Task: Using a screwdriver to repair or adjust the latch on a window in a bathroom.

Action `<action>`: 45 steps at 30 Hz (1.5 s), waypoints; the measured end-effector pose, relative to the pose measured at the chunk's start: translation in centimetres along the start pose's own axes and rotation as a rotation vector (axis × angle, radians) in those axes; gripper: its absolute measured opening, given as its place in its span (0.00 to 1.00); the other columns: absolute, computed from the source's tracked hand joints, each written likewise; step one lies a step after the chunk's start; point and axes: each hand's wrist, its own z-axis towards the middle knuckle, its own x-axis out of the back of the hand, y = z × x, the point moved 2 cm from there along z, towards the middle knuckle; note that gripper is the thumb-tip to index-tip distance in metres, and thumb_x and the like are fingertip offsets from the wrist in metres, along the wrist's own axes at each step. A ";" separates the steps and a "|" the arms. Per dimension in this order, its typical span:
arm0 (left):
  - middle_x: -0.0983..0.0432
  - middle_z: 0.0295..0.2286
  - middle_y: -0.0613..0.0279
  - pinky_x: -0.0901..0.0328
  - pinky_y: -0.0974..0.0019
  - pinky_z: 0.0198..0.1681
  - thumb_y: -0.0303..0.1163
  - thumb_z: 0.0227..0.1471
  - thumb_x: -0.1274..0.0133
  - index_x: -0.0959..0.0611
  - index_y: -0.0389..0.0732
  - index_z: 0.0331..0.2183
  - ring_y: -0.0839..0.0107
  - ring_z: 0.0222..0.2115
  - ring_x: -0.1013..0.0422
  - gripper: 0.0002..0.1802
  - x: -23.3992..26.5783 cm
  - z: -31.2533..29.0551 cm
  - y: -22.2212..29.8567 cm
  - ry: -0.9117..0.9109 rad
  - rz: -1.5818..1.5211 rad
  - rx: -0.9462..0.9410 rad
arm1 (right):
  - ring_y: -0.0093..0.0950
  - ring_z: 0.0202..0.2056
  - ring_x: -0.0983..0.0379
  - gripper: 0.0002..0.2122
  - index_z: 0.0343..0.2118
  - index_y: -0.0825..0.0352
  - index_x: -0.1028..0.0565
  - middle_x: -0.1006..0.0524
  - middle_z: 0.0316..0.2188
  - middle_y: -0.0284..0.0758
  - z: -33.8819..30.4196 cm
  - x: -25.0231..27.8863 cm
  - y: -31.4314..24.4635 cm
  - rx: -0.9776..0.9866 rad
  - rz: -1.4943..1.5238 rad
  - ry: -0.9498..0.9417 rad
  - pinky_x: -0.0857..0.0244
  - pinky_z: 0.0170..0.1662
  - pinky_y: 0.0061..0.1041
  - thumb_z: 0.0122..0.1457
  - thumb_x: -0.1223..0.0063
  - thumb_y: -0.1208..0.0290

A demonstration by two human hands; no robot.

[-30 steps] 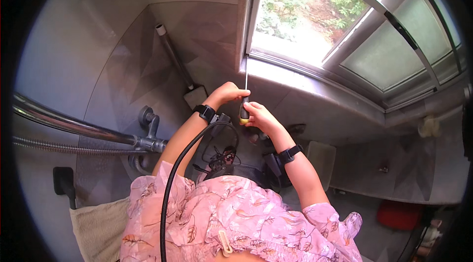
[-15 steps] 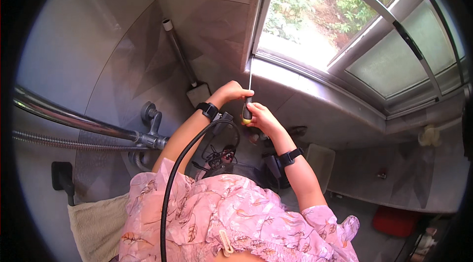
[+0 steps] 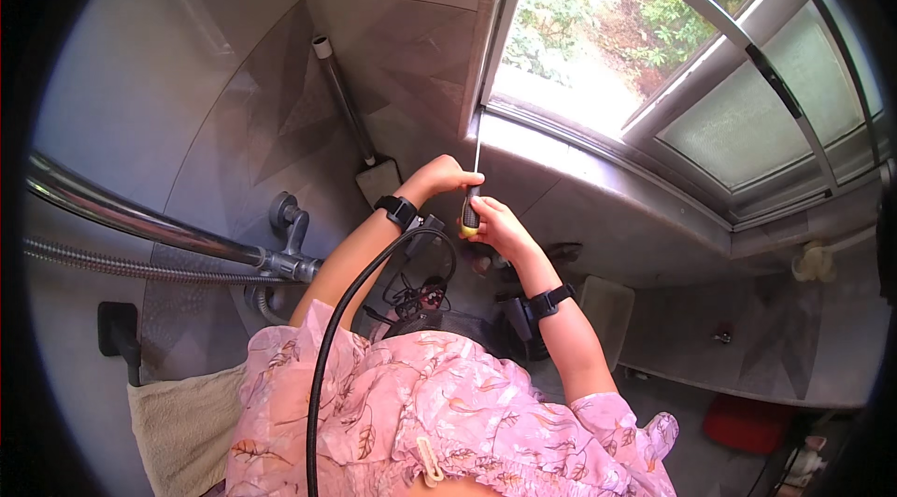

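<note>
A screwdriver [image 3: 470, 215] with a black and yellow handle points away from me, its thin shaft reaching toward the lower left corner of the window frame [image 3: 523, 116]. Whether its tip touches the frame I cannot tell. My right hand [image 3: 503, 226] grips the handle between thumb and fingers, close to its yellow end. At the front of the handle, where the shaft begins, my left hand [image 3: 441, 176] pinches the screwdriver with the thumb stretched across it. The left hand's other fingers are mostly hidden behind.
A chrome shower pipe [image 3: 140, 217] with a hose and valve runs along the left wall. Beyond my left hand a long-handled tool [image 3: 346, 105] leans in the corner. A black cable [image 3: 322, 366] crosses my front. A towel [image 3: 187, 422] hangs lower left; a red object [image 3: 746, 422] lies lower right.
</note>
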 end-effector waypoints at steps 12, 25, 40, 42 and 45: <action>0.31 0.12 0.62 0.41 0.70 0.21 0.51 0.37 0.43 0.20 0.34 0.15 0.75 0.15 0.37 0.25 -0.1 0.2 -0.5 0.023 -0.007 0.001 | 0.27 0.28 0.27 0.11 0.39 0.62 0.35 0.25 0.30 0.34 0.1 -0.1 0.0 0.008 0.015 -0.019 0.34 0.32 0.22 0.61 0.62 0.62; 0.31 0.10 0.57 0.41 0.69 0.18 0.51 0.35 0.42 0.21 0.31 0.14 0.74 0.12 0.36 0.27 0.4 1.1 -1.8 0.077 0.120 -0.055 | 0.27 0.28 0.28 0.14 0.41 0.64 0.34 0.27 0.31 0.36 0.2 -1.5 0.2 0.020 0.214 -0.066 0.32 0.34 0.24 0.59 0.58 0.59; 0.30 0.13 0.61 0.42 0.67 0.18 0.47 0.36 0.42 0.21 0.32 0.17 0.72 0.14 0.37 0.23 0.3 0.3 -0.7 -0.005 -0.033 0.112 | 0.18 0.25 0.30 0.16 0.37 0.63 0.32 0.28 0.26 0.30 -0.2 -1.8 0.3 0.058 0.158 -0.025 0.34 0.29 0.16 0.56 0.54 0.53; 0.31 0.13 0.61 0.42 0.68 0.19 0.47 0.36 0.42 0.21 0.32 0.17 0.72 0.14 0.38 0.23 0.1 0.2 -0.1 -0.021 -0.011 0.134 | 0.22 0.27 0.29 0.16 0.38 0.63 0.32 0.26 0.27 0.32 0.6 -0.8 0.6 0.052 -0.057 0.069 0.34 0.32 0.20 0.57 0.56 0.54; 0.30 0.15 0.62 0.41 0.66 0.21 0.50 0.38 0.44 0.21 0.34 0.19 0.71 0.16 0.37 0.24 0.2 0.3 0.0 -0.046 0.159 0.003 | 0.25 0.28 0.27 0.15 0.38 0.62 0.32 0.25 0.28 0.33 0.9 -0.9 0.9 0.032 -0.182 0.122 0.34 0.34 0.23 0.58 0.58 0.54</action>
